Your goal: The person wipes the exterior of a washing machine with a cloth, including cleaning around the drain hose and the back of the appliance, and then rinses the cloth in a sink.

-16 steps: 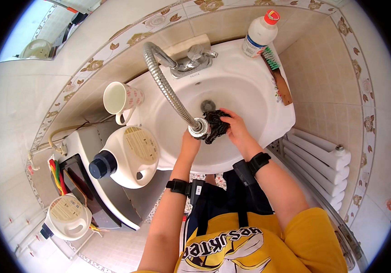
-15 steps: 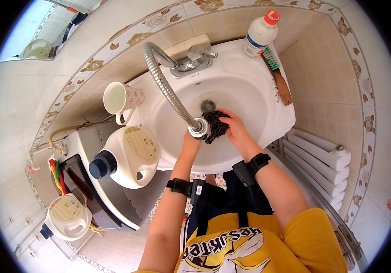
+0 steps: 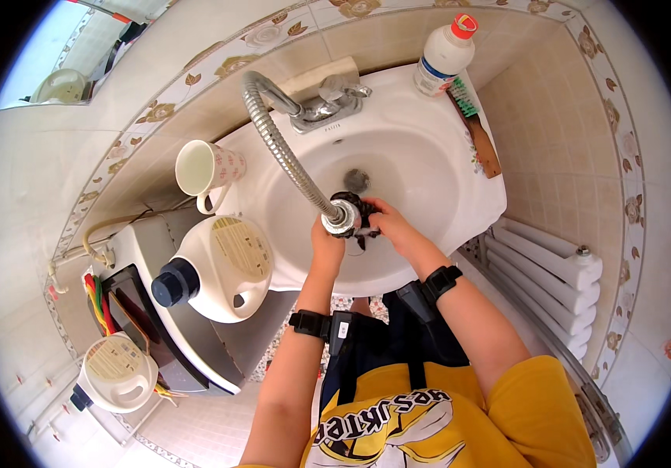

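In the basin of the white sink, my right hand has its fingers closed on a bunched, dark, wet-looking cloth. My left hand is at the cloth's other side, its fingers hidden behind the round metal spout head. That head ends a curved flexible metal hose from the chrome faucet, and it covers part of the cloth. Beyond the cloth the drain shows. I cannot make out what kind of cloth it is.
Left of the basin stand a patterned mug and a big white jug with a dark cap. At the back right are a white bottle with a red cap and a wooden-handled brush. A white radiator is at the right.
The dark cloth has been drawn nearer to me and is bunched smaller, uncovering the drain. My right hand has shifted toward my left, its fingers now closed tighter on the cloth.
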The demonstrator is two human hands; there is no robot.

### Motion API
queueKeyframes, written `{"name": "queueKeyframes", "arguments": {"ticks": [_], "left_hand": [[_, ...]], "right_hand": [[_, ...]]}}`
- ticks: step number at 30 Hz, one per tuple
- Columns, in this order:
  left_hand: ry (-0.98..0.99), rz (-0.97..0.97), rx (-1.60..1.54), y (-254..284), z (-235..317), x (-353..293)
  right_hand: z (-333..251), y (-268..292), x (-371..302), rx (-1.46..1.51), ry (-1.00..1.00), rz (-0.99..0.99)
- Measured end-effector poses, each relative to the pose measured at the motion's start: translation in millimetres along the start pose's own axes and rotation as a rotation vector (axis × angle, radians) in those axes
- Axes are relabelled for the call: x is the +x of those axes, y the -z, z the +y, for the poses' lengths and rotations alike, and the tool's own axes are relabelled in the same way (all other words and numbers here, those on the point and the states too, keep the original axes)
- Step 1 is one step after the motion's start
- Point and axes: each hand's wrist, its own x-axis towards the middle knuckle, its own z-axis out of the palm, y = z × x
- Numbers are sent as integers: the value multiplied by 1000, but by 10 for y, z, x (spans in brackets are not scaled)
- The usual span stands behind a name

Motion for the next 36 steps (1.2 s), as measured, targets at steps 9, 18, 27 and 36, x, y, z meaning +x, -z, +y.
{"name": "queueKeyframes", "arguments": {"ticks": [9, 18, 27, 36], "left_hand": [[-229, 51, 99, 79, -186, 208], [29, 24, 281, 207, 77, 112], [-154, 217, 744, 330, -180, 253], [-473, -15, 595, 23, -649, 379]], "right_hand": [[119, 105, 124, 83, 185, 146], [-95, 418, -30, 53, 272, 335], [-48, 801, 140, -895, 383, 514], [161, 427, 383, -925, 277, 345]]}}
